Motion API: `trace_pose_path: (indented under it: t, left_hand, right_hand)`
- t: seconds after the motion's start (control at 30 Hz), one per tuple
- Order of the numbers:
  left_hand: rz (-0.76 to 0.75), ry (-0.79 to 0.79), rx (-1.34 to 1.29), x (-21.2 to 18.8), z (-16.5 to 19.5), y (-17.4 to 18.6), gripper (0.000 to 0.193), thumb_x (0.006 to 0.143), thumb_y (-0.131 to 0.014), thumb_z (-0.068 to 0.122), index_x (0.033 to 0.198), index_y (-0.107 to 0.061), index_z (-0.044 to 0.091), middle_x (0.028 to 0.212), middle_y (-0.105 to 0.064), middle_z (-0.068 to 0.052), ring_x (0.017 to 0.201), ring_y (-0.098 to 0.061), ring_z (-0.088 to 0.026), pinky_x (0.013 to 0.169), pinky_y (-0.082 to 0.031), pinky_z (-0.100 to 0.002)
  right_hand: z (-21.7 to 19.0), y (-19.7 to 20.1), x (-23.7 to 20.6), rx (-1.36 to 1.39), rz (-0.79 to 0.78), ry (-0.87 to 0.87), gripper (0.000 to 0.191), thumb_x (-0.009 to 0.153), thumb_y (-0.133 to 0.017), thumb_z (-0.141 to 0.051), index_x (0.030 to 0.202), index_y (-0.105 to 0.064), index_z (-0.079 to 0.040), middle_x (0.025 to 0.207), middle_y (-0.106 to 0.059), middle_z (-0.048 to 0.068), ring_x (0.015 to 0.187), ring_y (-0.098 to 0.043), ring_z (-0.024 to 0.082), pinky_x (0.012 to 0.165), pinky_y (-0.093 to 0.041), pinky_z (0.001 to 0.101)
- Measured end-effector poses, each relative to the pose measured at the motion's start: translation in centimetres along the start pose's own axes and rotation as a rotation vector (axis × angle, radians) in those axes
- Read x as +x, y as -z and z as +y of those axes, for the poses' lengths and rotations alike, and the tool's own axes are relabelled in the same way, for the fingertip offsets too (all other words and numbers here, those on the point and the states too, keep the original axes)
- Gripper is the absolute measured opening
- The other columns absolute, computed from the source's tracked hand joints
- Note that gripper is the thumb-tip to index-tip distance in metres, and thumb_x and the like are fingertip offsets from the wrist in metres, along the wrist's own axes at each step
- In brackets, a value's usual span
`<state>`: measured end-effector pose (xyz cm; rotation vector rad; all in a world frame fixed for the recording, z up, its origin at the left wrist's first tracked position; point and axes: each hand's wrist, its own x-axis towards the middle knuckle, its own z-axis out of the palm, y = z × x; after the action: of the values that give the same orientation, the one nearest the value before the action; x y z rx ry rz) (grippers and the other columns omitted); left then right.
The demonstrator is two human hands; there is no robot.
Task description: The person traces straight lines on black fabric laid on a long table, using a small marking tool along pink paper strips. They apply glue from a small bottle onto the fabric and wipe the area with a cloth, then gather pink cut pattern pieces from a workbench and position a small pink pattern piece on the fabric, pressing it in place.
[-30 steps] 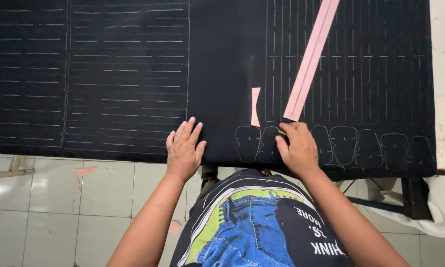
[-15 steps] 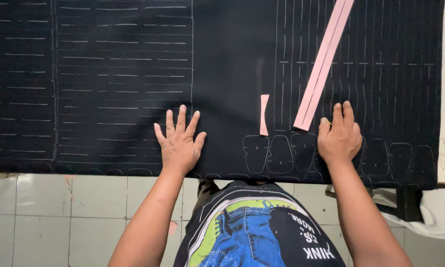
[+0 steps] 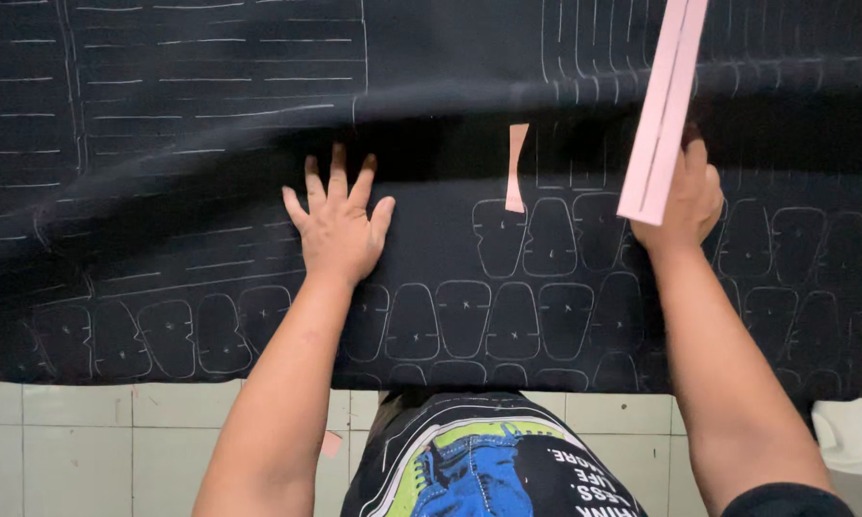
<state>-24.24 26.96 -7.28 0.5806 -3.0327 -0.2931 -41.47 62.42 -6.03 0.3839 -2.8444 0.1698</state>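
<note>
Left hand [image 3: 337, 228] lies flat on the black chalk-marked fabric [image 3: 163, 191], fingers spread wide. Right hand [image 3: 682, 199] presses nearby, its fingers mostly hidden behind a long pink strip [image 3: 663, 110], so can't tell.

No packages, labels, signs or screens are visible in this view. The only lettered surface is the printed design on the person's black T-shirt [image 3: 493, 464] at the bottom edge (a blue jeans picture with green and white outlines, and white letters beside it), and it is clothing, not a label.
</note>
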Motion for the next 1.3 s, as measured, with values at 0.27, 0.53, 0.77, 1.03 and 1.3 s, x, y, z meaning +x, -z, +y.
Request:
trace_pose_path:
  t: [0.27,0.53,0.77,1.03,1.3]
  left_hand:
    - [0.023,-0.003,0.025,-1.4,0.3,-1.8,0.064,0.099,-0.048,0.054,0.157,-0.043,0.027,0.167,-0.028,-0.011,0.152,-0.019,-0.043,0.117,-0.008,-0.070]
    - [0.047,-0.024,0.027,-0.4,1.3,-0.7,0.064,0.100,-0.047,0.054,0.157,-0.042,0.026,0.165,-0.029,-0.011,0.151,-0.021,-0.044,0.116,-0.009,-0.071]
    - [0.066,-0.025,0.006,-0.3,0.6,-0.9,0.061,0.102,-0.046,0.048,0.157,-0.044,0.024,0.167,-0.031,-0.008,0.153,-0.021,-0.040,0.119,-0.010,-0.068]
    - [0.054,-0.004,-0.041,-0.4,0.6,-1.0,0.059,0.099,-0.050,0.046,0.152,-0.046,0.020,0.165,-0.033,-0.009,0.152,-0.022,-0.039,0.118,-0.010,-0.066]
    - [0.185,-0.053,-0.235,-0.4,0.4,-2.7,0.054,0.093,-0.064,0.032,0.141,-0.052,0.011,0.160,-0.041,-0.011,0.153,-0.028,-0.037,0.123,-0.010,-0.067]
  right_hand:
    - [-0.8,-0.5,-0.9,-0.006,0.063,-0.003,0.041,0.109,-0.069,-0.028,0.143,-0.062,-0.005,0.109,-0.068,0.022,0.092,-0.066,0.042,0.080,-0.054,0.0546]
    - [0.1,0.1,0.8,0.060,0.095,-0.180,0.035,0.103,-0.073,-0.032,0.119,-0.063,-0.002,0.095,-0.068,0.023,0.087,-0.067,0.044,0.080,-0.054,0.0552]
    - [1.4,-1.1,0.1,-0.069,0.176,0.086,0.025,0.100,-0.073,-0.026,0.109,-0.065,-0.004,0.105,-0.064,0.023,0.085,-0.066,0.040,0.074,-0.054,0.0512]
    - [-6.2,-1.3,-5.1,0.499,0.105,0.142,0.018,0.095,-0.071,-0.015,0.108,-0.074,-0.003,0.102,-0.066,0.016,0.097,-0.065,0.035,0.085,-0.052,0.0473]
    - [-11.7,-1.1,-4.9,0.517,-0.010,0.010,0.031,0.091,-0.078,-0.026,0.112,-0.070,-0.005,0.104,-0.064,0.016,0.096,-0.065,0.034,0.082,-0.052,0.0448]
